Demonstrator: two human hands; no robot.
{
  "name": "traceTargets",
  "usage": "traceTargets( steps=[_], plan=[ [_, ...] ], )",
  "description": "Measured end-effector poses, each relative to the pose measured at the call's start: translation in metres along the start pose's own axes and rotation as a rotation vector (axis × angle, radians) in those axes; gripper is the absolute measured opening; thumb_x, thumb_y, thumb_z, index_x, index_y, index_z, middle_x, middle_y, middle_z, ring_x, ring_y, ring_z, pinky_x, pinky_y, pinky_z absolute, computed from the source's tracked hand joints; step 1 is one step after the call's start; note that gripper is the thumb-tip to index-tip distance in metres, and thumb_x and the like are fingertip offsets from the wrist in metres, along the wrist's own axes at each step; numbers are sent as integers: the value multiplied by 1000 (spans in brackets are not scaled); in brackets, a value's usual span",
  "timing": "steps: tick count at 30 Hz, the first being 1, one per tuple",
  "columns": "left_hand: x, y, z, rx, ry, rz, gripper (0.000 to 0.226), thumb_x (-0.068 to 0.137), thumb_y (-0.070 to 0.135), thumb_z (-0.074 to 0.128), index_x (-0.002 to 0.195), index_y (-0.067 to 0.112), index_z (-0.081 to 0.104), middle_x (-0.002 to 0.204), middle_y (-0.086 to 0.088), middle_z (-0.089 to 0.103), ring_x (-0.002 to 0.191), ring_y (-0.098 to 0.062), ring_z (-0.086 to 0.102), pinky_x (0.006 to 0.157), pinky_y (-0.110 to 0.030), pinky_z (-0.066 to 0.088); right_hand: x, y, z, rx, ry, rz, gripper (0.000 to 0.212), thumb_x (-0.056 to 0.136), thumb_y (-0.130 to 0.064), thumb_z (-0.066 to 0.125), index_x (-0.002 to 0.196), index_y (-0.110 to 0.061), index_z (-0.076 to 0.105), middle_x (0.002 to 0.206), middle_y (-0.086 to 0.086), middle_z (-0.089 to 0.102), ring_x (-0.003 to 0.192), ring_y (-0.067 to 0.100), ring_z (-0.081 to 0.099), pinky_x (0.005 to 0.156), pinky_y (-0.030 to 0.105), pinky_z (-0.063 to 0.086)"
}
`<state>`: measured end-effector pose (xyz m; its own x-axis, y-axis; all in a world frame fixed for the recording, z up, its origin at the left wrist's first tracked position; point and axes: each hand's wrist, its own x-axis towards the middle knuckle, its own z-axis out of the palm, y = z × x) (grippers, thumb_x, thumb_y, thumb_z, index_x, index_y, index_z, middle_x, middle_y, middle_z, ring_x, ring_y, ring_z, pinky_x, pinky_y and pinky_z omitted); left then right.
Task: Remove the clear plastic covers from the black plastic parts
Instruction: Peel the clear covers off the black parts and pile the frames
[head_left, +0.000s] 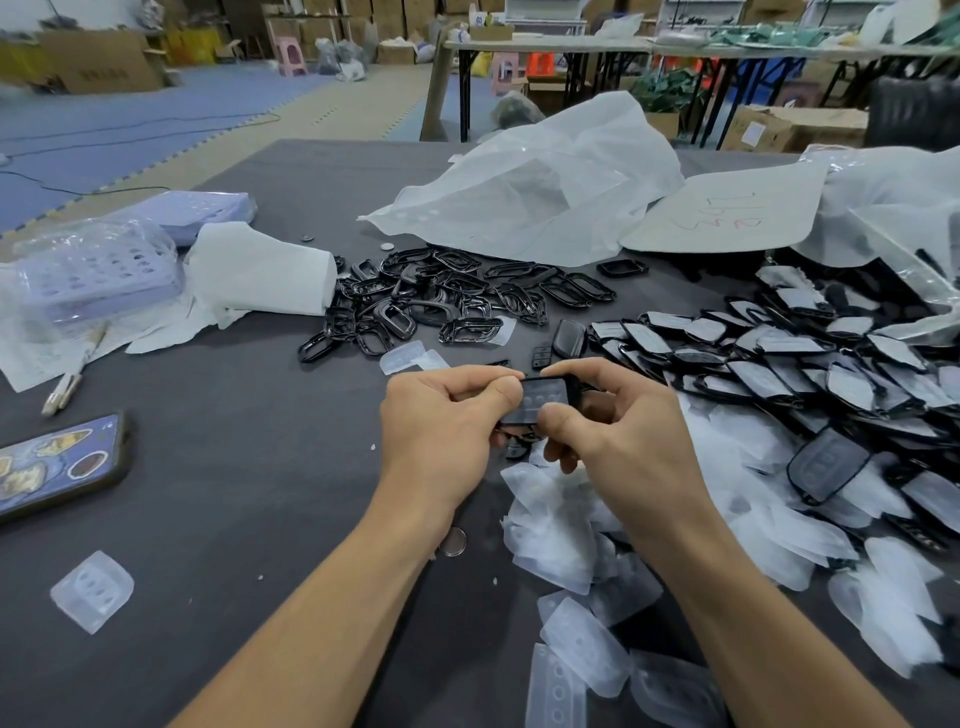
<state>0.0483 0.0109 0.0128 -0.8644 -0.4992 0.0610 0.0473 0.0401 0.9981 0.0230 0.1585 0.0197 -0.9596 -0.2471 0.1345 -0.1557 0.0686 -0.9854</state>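
Observation:
Above the dark table, both hands hold one black plastic part (545, 397) with a clear cover on its face. My left hand (447, 415) pinches its left edge between thumb and fingers. My right hand (597, 415) grips the right side, thumb pressed on the cover's lower edge. A heap of covered black parts (779, 358) lies to the right. Bare black frames (441, 296) are piled behind the hands. Loose clear covers (571, 561) are strewn under and in front of my right forearm.
A phone (57, 465) lies at the left edge, a single clear cover (92, 591) near the front left. White plastic bags (535, 187) sit at the back, a tissue roll (260, 270) and a purple tray (93, 270) to the left. A coin (453, 542) lies by my left wrist.

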Motion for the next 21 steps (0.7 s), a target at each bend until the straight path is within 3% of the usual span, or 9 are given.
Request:
traceTargets(
  steps=[8,13,21],
  plan=[
    [0,9,-11,-144,-260,-205,11,86,13,73,83,13,84,84,-11,80,67,-21,75,54,-22,55,3,0,-4,38,48,39,25,87,5,69,94,-18,76,61,4,68,50,16,58,51,31,49],
    [1,10,-17,-39,-447,-215,26,71,17,64,88,14,84,87,-15,79,71,-19,75,65,-25,60,5,0,-5,30,55,38,26,86,6,69,93,-18,77,62,3,69,50,14,57,49,26,47],
    [0,6,-11,32,-390,-186,18,74,16,66,77,12,83,75,-11,77,63,-14,71,58,-21,55,6,2,-5,30,26,46,25,85,7,67,90,-14,78,61,2,68,51,14,55,49,23,44]
  ],
)
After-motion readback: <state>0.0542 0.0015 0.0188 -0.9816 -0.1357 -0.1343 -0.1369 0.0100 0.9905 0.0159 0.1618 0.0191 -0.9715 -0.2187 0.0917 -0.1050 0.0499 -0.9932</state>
